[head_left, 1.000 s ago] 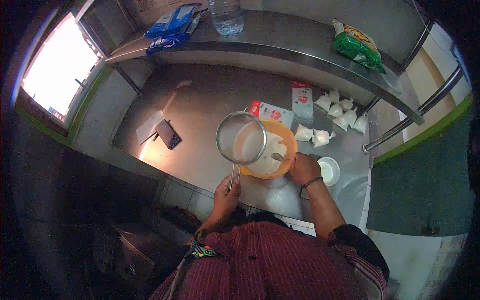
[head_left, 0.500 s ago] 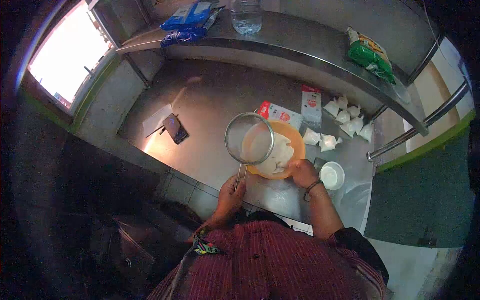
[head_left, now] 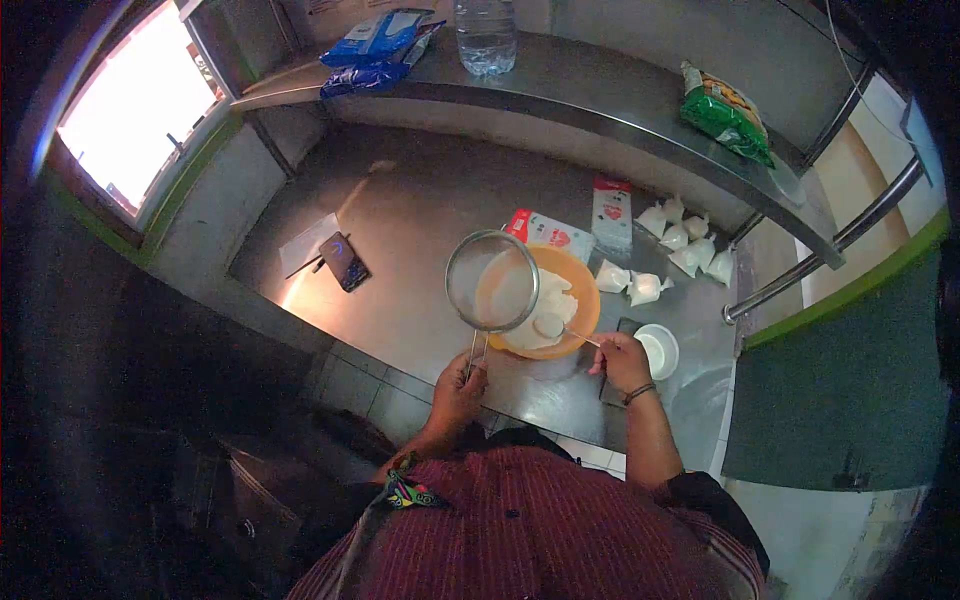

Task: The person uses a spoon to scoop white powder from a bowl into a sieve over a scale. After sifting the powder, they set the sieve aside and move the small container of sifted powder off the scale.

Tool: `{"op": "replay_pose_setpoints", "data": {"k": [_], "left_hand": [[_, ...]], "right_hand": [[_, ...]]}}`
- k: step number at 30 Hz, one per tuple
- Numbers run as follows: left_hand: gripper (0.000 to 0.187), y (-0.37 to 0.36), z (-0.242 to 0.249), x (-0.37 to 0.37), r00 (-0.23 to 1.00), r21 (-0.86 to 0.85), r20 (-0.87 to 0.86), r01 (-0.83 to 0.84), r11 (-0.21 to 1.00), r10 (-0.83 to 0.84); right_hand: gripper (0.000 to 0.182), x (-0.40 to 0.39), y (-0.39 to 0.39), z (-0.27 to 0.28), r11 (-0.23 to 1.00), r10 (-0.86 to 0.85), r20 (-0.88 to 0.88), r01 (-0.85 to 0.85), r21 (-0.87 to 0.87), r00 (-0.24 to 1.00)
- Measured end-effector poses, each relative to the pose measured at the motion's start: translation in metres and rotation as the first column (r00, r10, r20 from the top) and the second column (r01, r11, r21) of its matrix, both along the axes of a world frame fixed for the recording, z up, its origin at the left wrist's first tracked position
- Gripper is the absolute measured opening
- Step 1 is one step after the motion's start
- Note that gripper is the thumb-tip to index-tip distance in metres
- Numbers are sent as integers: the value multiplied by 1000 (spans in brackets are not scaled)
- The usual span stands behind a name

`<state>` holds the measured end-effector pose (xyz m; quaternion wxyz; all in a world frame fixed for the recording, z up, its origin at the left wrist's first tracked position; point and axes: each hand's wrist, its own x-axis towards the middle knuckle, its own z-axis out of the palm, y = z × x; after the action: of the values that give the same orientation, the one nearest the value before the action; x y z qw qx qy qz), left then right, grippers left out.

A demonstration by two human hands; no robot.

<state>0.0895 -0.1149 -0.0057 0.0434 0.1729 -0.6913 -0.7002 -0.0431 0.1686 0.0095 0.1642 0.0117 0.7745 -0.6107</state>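
Note:
My left hand (head_left: 460, 388) is closed round the handle of a round mesh sieve (head_left: 491, 281). The sieve is held over the left side of an orange bowl (head_left: 589, 289) of white powder (head_left: 556, 297). A spoon (head_left: 548, 324) is gripped by its handle in my right hand (head_left: 624, 364), its head over the powder at the bowl's near side. Whether the spoon head touches the powder I cannot tell. Just right of my right hand stands a white tub (head_left: 670, 345), beside or on a dark flat object (head_left: 614, 389) partly hidden by the hand.
Small tied bags of white powder (head_left: 690, 257) and red-and-white packets (head_left: 612, 215) lie behind the bowl. A phone (head_left: 345, 262) rests at the left. On the raised shelf (head_left: 590, 97) are blue packets (head_left: 378, 45), a water bottle (head_left: 486, 40) and a green bag (head_left: 725, 115).
My right hand has drawn back rightward from the bowl's rim, and the spoon now shows over the powder. My left hand still holds the sieve in nearly the same place.

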Motion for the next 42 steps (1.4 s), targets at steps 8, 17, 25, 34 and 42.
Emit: {"op": "replay_pose_setpoints", "data": {"k": [8,17,25,34,42], "left_hand": [[36,8,17,1,999,-158,21,52,986,-49],[35,9,19,0,999,-164,-4,37,986,-38],[31,7,3,-5,996,171,-5,92,981,-92],[30,11,21,2,990,103,-10,140,985,-139],[31,24,37,-3,984,186,33,166,968,-175]], "right_hand": [[28,11,12,-9,1000,2,-74,-2,-1,997],[26,16,10,8,964,-127,65,139,-227,990],[28,15,-16,25,956,-118,6,115,-271,993],[38,2,-36,9,994,-40,-119,28,-102,992],[34,12,-36,20,955,-97,-29,85,-285,995]]}}
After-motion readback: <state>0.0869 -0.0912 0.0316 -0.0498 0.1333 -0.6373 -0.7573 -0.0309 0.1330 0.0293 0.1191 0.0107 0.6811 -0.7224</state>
